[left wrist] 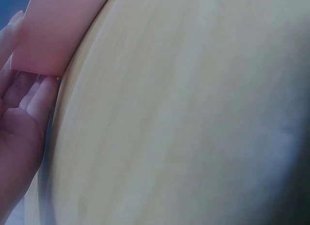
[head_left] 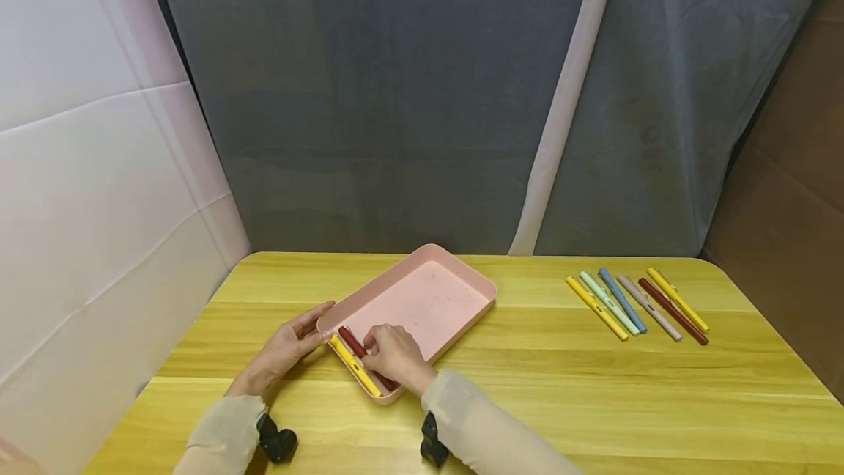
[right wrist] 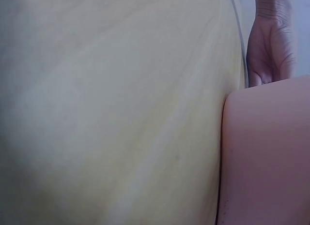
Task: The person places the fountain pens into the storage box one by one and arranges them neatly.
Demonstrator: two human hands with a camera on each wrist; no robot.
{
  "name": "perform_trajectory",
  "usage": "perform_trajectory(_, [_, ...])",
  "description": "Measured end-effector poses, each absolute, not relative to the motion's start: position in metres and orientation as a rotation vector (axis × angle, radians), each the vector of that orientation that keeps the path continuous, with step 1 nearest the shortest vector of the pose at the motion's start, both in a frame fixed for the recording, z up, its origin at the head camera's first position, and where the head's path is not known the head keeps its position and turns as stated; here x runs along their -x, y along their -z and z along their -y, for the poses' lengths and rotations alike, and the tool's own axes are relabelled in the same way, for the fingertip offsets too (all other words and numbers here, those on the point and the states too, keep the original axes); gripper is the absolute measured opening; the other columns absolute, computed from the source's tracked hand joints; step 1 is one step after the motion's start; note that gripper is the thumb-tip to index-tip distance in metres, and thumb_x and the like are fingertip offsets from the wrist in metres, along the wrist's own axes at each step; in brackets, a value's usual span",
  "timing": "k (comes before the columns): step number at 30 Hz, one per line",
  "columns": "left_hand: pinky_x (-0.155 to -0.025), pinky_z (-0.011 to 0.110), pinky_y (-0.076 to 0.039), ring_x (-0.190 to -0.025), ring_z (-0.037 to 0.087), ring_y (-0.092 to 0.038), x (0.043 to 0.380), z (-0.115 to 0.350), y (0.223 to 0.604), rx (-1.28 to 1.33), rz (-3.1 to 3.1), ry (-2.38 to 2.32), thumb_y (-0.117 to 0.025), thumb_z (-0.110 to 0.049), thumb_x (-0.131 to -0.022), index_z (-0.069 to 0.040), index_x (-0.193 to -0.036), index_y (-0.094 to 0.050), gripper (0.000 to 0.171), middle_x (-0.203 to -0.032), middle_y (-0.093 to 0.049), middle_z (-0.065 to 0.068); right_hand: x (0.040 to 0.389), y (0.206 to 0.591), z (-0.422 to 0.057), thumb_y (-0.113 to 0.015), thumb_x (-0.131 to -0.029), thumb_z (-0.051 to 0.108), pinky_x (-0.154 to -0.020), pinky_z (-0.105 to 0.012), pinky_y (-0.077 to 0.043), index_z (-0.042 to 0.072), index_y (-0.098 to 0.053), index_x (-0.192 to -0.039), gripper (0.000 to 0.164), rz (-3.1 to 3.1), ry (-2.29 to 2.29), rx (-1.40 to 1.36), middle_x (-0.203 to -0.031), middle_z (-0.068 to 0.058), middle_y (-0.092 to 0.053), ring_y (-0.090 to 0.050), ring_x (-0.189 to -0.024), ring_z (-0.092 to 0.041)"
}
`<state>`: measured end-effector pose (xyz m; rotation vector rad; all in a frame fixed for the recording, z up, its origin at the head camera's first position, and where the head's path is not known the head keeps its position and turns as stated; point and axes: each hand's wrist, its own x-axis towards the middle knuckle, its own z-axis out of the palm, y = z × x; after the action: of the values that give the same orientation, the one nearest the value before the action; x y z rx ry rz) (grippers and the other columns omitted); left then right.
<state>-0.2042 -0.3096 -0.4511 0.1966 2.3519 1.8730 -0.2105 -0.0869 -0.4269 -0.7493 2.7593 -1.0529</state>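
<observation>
A pink tray (head_left: 435, 306) lies at an angle on the table. Its near-left end holds a yellow pen (head_left: 356, 365) and, alongside, a dark red pen (head_left: 351, 341). My right hand (head_left: 395, 358) reaches over the near rim and pinches the dark red pen with curled fingers; part of that pen is hidden beneath it. My left hand (head_left: 283, 350) rests against the tray's left corner with its fingers extended. In the left wrist view, the left hand's fingers (left wrist: 42, 97) touch the tray's outer wall (left wrist: 53, 36).
On the right of the wooden table (head_left: 541, 402) several pens lie side by side: a yellow pen (head_left: 596, 308), a mint pen (head_left: 609, 304), a blue pen (head_left: 623, 300), a greyish pen (head_left: 649, 306), a dark red pen (head_left: 672, 311) and another yellow pen (head_left: 678, 299). A grey curtain (head_left: 395, 108) hangs behind.
</observation>
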Motion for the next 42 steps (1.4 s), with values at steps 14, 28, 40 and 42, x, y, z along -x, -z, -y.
perform_trajectory(14, [-0.082, 0.011, -0.044, -0.105, -0.009, -0.048, 0.2046, 0.3097, 0.4524, -0.208, -2.357, -1.879, -0.061, -0.013, -0.091, 0.002, -0.146, -0.028, 0.065, -0.148, -0.027, 0.027, 0.2087, 0.4260, 0.0861, -0.074, -0.077, 0.010, -0.054, -0.020, -0.038, 0.006, -0.070, -0.086, 0.010, -2.761, 1.074, 0.764, -0.065, 0.005, -0.057, -0.047, -0.058, -0.006])
perform_trajectory(28, [-0.083, 0.011, -0.044, -0.107, -0.010, -0.048, 0.2047, 0.3098, 0.4522, -0.213, -2.335, -1.896, -0.061, -0.012, -0.091, 0.002, -0.146, -0.028, 0.066, -0.150, -0.024, 0.026, 0.2111, 0.4270, 0.0878, -0.073, -0.077, 0.010, -0.054, -0.019, -0.037, 0.006, -0.071, -0.087, 0.011, -2.746, 1.084, 0.737, -0.064, 0.006, -0.057, -0.046, -0.057, -0.005])
perform_trajectory(40, [-0.084, 0.012, -0.045, -0.105, -0.009, -0.050, 0.2052, 0.3082, 0.4511, -0.169, -2.297, -1.920, -0.061, -0.012, -0.091, 0.001, -0.147, -0.026, 0.067, -0.149, -0.026, 0.027, 0.2105, 0.4257, 0.0869, -0.072, -0.079, 0.012, -0.057, -0.019, -0.040, 0.005, -0.071, -0.091, 0.014, -2.777, 1.086, 0.760, -0.071, 0.003, -0.063, -0.050, -0.062, -0.006])
perform_trajectory(42, [-0.084, 0.012, -0.044, -0.105, -0.009, -0.050, 0.2051, 0.3087, 0.4514, -0.168, -2.299, -1.918, -0.060, -0.012, -0.092, 0.001, -0.147, -0.026, 0.067, -0.148, -0.026, 0.027, 0.2109, 0.4240, 0.0870, -0.071, -0.080, 0.013, -0.058, -0.019, -0.041, 0.005, -0.072, -0.094, 0.016, -2.772, 1.093, 0.768, -0.074, 0.002, -0.064, -0.052, -0.064, -0.006])
